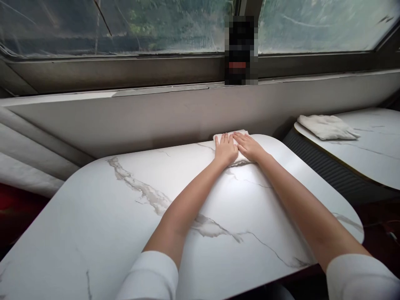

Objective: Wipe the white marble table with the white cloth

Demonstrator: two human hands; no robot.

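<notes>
A folded white cloth (241,160) lies at the far edge of the white marble-patterned table (125,221), close to the wall. My left hand (225,150) rests flat on its left part, fingers stretched forward. From the right, my right hand (248,146) lies flat over the cloth, its fingers slanting left and its fingertips close to my left hand. Both palms press down on the cloth, and parts of it stay covered by them. Both arms reach far across the tabletop.
A second marble-patterned table (375,154) stands to the right, with another crumpled white cloth (328,126) on its near left corner. Behind the tables runs a pale wall (140,118) below wide windows (175,29). A blurred dark object (241,50) sits at the window post.
</notes>
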